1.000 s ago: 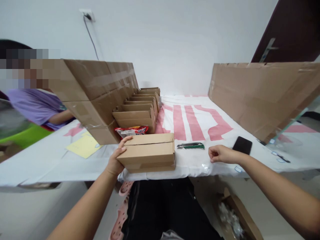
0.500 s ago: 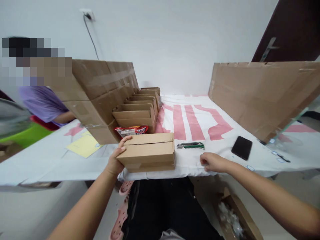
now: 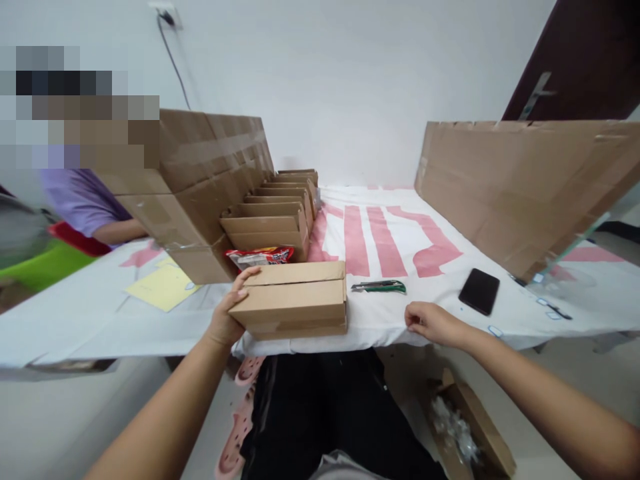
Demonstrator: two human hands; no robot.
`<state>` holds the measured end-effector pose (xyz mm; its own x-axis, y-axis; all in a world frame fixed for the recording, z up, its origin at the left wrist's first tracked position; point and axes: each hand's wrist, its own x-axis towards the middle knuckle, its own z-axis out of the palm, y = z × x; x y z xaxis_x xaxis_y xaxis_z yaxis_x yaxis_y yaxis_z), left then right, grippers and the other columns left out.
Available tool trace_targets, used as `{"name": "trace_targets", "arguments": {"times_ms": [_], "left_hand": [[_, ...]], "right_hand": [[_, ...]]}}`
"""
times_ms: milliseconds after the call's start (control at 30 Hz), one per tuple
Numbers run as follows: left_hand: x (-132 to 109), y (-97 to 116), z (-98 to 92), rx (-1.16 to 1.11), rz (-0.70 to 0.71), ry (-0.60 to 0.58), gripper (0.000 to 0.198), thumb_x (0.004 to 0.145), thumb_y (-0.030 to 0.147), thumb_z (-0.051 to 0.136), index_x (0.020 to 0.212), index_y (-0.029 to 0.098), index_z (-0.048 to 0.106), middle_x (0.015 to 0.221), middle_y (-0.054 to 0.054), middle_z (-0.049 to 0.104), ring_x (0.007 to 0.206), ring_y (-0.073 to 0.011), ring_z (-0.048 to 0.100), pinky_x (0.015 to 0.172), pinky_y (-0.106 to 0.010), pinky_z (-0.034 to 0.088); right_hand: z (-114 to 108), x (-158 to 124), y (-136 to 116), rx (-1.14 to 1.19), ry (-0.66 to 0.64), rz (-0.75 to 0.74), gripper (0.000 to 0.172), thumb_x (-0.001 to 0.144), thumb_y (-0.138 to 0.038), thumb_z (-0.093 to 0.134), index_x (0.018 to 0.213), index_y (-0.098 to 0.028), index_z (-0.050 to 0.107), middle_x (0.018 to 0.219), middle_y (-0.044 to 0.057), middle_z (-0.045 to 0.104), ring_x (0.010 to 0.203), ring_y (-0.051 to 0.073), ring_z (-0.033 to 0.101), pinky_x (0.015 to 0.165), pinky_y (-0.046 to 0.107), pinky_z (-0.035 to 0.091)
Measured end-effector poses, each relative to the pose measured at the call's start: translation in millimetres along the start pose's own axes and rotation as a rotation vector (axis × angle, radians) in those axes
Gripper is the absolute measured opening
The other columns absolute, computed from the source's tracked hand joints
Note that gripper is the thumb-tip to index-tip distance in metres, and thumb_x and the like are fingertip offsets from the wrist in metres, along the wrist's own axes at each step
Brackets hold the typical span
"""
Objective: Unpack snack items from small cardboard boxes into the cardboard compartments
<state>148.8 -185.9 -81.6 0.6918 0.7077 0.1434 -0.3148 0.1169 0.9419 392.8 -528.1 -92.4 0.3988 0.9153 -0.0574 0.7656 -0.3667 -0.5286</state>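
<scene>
Head view: against 1.0 s ago, the right hand [image 3: 433, 325] has moved closer to the closed carton [image 3: 295, 300], leaving the black phone [image 3: 480, 291] fully visible; the carton keeps its place on the white cloth [image 3: 373, 317], by the near table edge; the left hand [image 3: 231, 312] clasps its left end, thumb and 1 finger over the top, the other fingertips hidden; right fingers curl inward, pressed together, just above or on the cloth (contact: cannot tell); green box cutter [image 3: 380, 287] lies between carton and right hand, slightly farther back; red packet [image 3: 263, 257] lies behind the carton, before a row of open cartons [image 3: 273, 229].
</scene>
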Motion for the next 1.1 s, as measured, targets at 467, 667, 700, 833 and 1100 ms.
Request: {"name": "trace_targets", "arguments": {"times_ms": [467, 667, 700, 833, 1100], "left_hand": [[-2, 6, 5.9, -0.002, -0.040, 0.053, 0.058, 0.052, 0.037, 0.066, 0.107, 0.022, 0.058, 0.103, -0.003, 0.060, 0.086, -0.0231, 0.058, 0.064, -0.024, 0.045], [-4, 6, 7.0, -0.027, -0.041, 0.073, 0.058, 0.050, 0.036, 0.068, 0.106, 0.022, 0.060, 0.103, -0.002, 0.060, 0.085, -0.0213, 0.057, 0.064, -0.023, 0.046], [-4, 6, 7.2, -0.028, -0.039, 0.074, 0.058, 0.050, 0.036, 0.067, 0.106, 0.022, 0.060, 0.103, -0.002, 0.060, 0.086, -0.0218, 0.057, 0.064, -0.023, 0.046], [-4, 6, 8.5, -0.023, -0.045, 0.074, 0.058, 0.051, 0.035, 0.066, 0.106, 0.022, 0.060, 0.104, -0.002, 0.060, 0.086, -0.0227, 0.058, 0.063, -0.024, 0.046], [-4, 7, 10.9, -0.009, -0.040, 0.085, 0.058, 0.049, 0.036, 0.067, 0.105, 0.022, 0.059, 0.106, -0.002, 0.060, 0.088, -0.0233, 0.057, 0.063, -0.024, 0.045]], "right_hand": [[11, -61, 46, 0.193, 0.111, 0.279, 0.035, 0.071, -0.019, 0.053, 0.107, -0.017, 0.053, 0.071, -0.001, 0.060, 0.064, 0.015, 0.056, 0.064, 0.027, 0.042], [34, -68, 50, -0.059, 0.329, 0.196, 0.006, 0.078, -0.021, 0.050, 0.077, -0.019, 0.055, 0.080, 0.004, 0.056, 0.075, 0.018, 0.053, 0.070, 0.030, 0.042], [37, -71, 50, -0.058, 0.355, 0.177, 0.006, 0.078, -0.020, 0.049, 0.074, -0.020, 0.053, 0.080, 0.004, 0.055, 0.075, 0.019, 0.053, 0.071, 0.030, 0.042], [58, -87, 55, -0.001, 0.443, 0.104, 0.010, 0.082, -0.020, 0.046, 0.074, -0.021, 0.051, 0.088, 0.007, 0.056, 0.084, 0.021, 0.055, 0.077, 0.032, 0.044], [155, -117, 114, 0.082, 0.189, 0.490, 0.008, 0.073, -0.024, 0.050, 0.069, -0.023, 0.057, 0.068, 0.003, 0.061, 0.069, 0.023, 0.061, 0.066, 0.036, 0.049]]}}
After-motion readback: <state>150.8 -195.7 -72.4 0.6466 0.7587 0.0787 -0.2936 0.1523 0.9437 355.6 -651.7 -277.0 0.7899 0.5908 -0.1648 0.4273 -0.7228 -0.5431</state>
